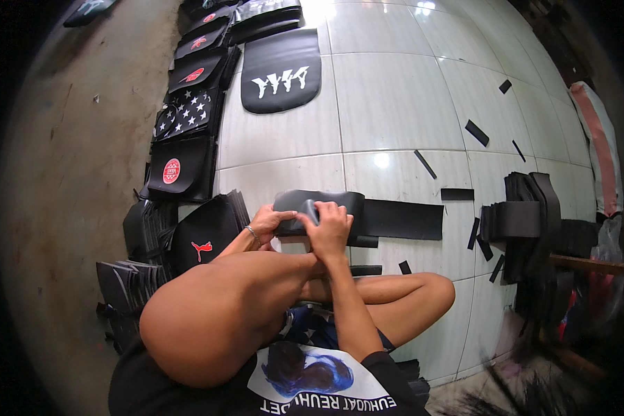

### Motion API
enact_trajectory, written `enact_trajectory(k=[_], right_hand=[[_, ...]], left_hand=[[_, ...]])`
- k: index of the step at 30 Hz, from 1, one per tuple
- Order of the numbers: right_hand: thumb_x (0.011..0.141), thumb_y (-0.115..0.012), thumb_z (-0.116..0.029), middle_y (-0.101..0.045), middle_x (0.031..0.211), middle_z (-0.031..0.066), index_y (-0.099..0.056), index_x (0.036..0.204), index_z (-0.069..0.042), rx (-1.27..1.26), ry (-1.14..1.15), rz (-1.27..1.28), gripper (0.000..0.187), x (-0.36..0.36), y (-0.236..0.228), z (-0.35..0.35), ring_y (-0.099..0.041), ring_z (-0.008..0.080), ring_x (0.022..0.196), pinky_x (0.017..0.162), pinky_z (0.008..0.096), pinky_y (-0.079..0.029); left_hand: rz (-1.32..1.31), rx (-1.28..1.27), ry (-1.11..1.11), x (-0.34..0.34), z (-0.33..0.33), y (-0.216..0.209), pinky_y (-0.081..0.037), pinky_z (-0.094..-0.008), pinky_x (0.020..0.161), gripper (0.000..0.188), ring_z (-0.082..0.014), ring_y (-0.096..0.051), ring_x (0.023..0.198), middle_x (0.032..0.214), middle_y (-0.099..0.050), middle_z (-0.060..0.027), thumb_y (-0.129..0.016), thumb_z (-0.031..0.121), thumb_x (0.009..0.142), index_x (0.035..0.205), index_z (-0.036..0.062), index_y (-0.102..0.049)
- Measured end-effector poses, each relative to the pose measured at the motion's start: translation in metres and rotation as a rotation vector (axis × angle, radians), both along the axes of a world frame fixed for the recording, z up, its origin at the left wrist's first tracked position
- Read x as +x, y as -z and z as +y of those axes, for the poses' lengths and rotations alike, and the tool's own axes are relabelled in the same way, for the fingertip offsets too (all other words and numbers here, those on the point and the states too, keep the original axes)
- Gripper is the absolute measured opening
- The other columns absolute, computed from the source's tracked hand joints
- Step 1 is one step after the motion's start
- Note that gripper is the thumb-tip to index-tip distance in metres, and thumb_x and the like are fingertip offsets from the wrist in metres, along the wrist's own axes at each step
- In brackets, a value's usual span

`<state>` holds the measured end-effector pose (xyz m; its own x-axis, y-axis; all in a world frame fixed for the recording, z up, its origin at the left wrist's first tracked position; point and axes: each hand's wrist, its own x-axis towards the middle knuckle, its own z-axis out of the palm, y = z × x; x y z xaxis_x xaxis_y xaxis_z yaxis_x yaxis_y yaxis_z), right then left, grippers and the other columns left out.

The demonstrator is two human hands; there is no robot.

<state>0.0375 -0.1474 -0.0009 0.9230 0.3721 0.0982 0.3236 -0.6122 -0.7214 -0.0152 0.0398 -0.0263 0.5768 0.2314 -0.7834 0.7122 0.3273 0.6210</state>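
On the tiled floor in front of me lies a black, leather-like sheet (347, 202) with a rounded, curled-over end. Under it a flat black strip (405, 220) sticks out to the right. My left hand (267, 223) grips the sheet's left near edge, thumb pointing right along it. My right hand (329, 225) is closed at the sheet's middle, thumb and fingers pinching near a raised grey, shiny bump (310, 210). Whether that bump is a fold of the sheet or a separate piece, I cannot tell.
Stacked black flaps with printed emblems (180, 170) line the left side. A flap with white figures (281, 73) lies ahead. Black offcuts (457, 194) are scattered at right, near a pile of black pieces (520, 220). More black flaps (204, 232) stand beside my left arm.
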Motion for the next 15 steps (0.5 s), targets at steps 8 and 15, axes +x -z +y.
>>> enact_trajectory(k=[8, 15], right_hand=[[0.079, -0.070, -0.024, -0.061, 0.089, 0.0023, -0.072, 0.089, -0.011, -0.019, 0.046, -0.063, 0.017, -0.003, 0.017, 0.009, -0.055, 0.0214, 0.090, 0.082, 0.0392, -0.035], [0.083, -0.068, -0.019, -0.065, 0.084, 0.0070, -0.072, 0.086, -0.007, 0.411, 0.190, 0.208, 0.013, 0.003, 0.012, 0.008, -0.062, 0.0236, 0.081, 0.079, 0.0346, -0.041]], left_hand=[[-0.089, 0.103, -0.070, 0.007, -0.030, -0.022, -0.055, -0.0329, 0.069, 0.031, -0.0161, -0.065, 0.078, 0.091, -0.068, -0.0104, -0.077, 0.011, 0.079, 0.101, -0.0056, -0.064], [-0.211, -0.048, -0.138, -0.011, -0.007, 0.001, -0.053, -0.0329, 0.073, 0.040, -0.0156, -0.063, 0.085, 0.101, -0.066, -0.0085, -0.072, 0.020, 0.086, 0.117, 0.0002, -0.056]])
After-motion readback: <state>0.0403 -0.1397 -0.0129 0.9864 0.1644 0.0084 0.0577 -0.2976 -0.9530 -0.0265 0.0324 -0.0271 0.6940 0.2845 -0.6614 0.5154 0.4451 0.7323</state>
